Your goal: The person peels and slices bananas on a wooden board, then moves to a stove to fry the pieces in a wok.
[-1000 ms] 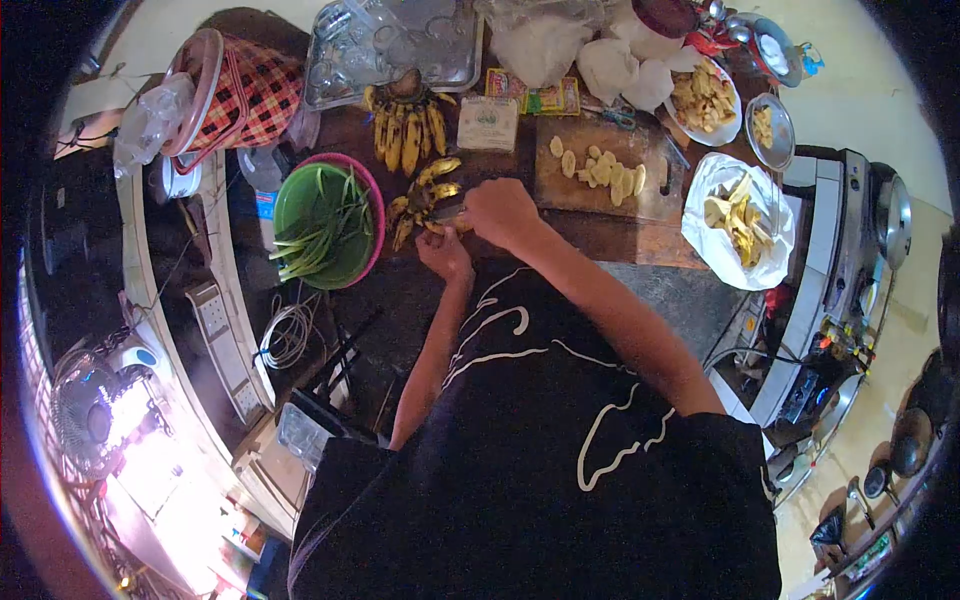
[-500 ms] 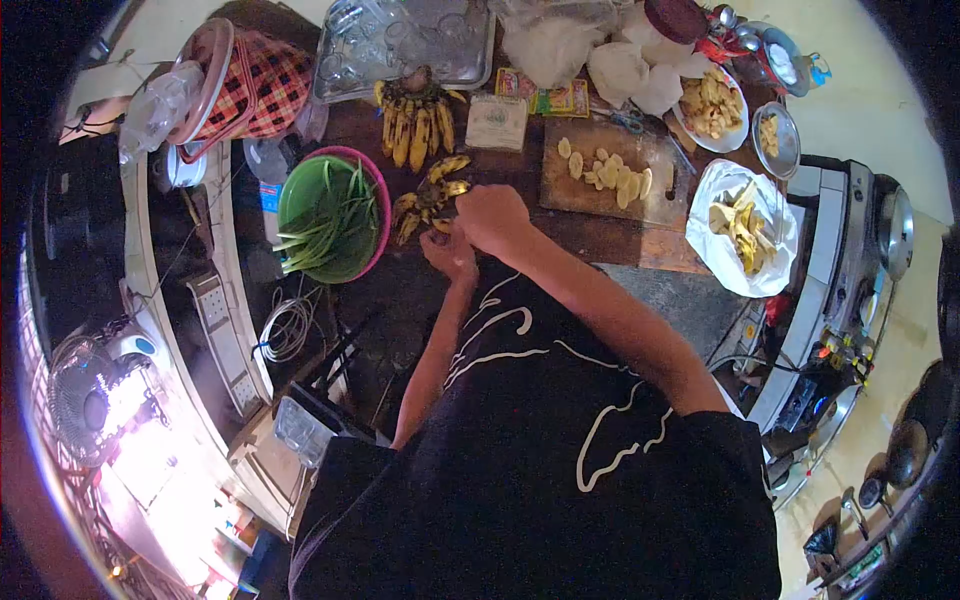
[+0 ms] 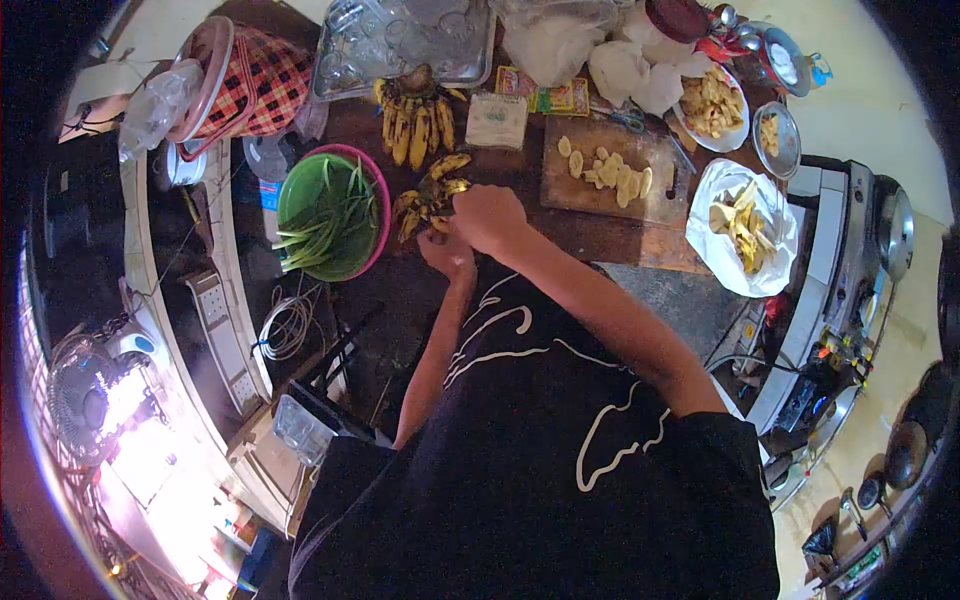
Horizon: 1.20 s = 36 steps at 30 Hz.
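Both my hands meet at the table's near edge, by a small bunch of dark-spotted yellow bananas (image 3: pixel 413 214). My left hand (image 3: pixel 447 252) is closed, its fingers curled at a banana on the bunch's lower right side. Just above it, my right hand (image 3: pixel 489 217) makes a fist against the bunch; its fingers are turned away, so what it grips is hidden. Behind lies a larger banana bunch (image 3: pixel 417 128). To the right, pale banana slices (image 3: pixel 607 172) rest on a wooden cutting board (image 3: pixel 655 205).
A green basin (image 3: pixel 300 195) with long green leaves stands left. On the right are a white bag of peels (image 3: pixel 703 240), a plate of fried pieces (image 3: pixel 735 133) and a small metal bowl (image 3: pixel 790 160). A tray of glasses (image 3: pixel 487 65) and plastic bags (image 3: pixel 555 45) line the back.
My hands have shifted very slightly left and stay together at the small banana bunch. Nothing else has visibly moved on the table.
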Each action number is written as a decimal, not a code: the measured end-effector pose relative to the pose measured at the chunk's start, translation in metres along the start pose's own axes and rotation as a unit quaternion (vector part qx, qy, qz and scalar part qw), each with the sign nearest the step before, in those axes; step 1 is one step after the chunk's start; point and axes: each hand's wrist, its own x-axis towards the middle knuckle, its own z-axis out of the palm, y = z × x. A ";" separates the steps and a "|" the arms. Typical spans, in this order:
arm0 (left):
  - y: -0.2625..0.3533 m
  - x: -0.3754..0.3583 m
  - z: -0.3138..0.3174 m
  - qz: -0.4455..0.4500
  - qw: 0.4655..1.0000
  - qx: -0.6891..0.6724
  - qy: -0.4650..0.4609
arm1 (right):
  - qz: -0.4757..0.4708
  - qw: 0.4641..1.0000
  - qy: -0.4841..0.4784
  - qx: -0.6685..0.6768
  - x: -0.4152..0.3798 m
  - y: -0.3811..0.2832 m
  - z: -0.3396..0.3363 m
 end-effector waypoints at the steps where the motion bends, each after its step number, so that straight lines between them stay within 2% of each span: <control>1: -0.002 0.000 -0.001 0.017 1.000 0.015 0.002 | -0.004 1.000 0.010 0.008 -0.001 -0.003 0.000; 4: 0.002 -0.002 -0.001 0.043 0.998 0.041 0.006 | 0.005 1.000 0.016 0.015 0.006 -0.011 -0.003; 8: -0.012 0.001 0.002 0.052 0.998 0.004 0.025 | 0.005 1.000 -0.012 0.011 0.024 -0.010 -0.012; 11: 0.002 0.003 0.001 -0.045 0.999 -0.001 0.023 | -0.011 0.998 -0.060 -0.008 0.035 -0.005 -0.028; 14: -0.007 0.007 0.005 -0.043 0.997 -0.057 0.017 | -0.015 0.996 -0.085 -0.039 0.043 -0.001 -0.034; 17: 0.024 -0.001 0.003 -0.005 0.990 -0.136 0.024 | -0.004 0.998 -0.051 -0.024 0.045 0.001 -0.030; 20: 0.033 0.001 -0.001 -0.016 1.000 -0.019 0.011 | -0.001 0.998 -0.061 -0.016 0.046 0.003 -0.027; 23: 0.020 0.005 0.002 -0.105 0.991 -0.085 -0.008 | -0.001 0.998 -0.048 -0.029 0.036 -0.003 -0.036; 26: 0.020 0.002 0.001 -0.026 0.999 -0.043 0.002 | -0.018 0.998 -0.051 -0.041 0.037 -0.002 -0.029; 29: -0.001 0.006 0.007 -0.035 0.995 -0.097 0.006 | -0.021 0.999 -0.021 -0.027 0.029 -0.005 -0.029; 32: -0.032 0.008 0.010 0.011 0.999 -0.053 0.006 | -0.025 0.998 -0.036 -0.039 0.022 -0.012 -0.039; 36: -0.012 0.008 0.007 -0.001 0.996 -0.086 -0.039 | 0.000 0.999 -0.017 -0.027 0.019 -0.011 -0.035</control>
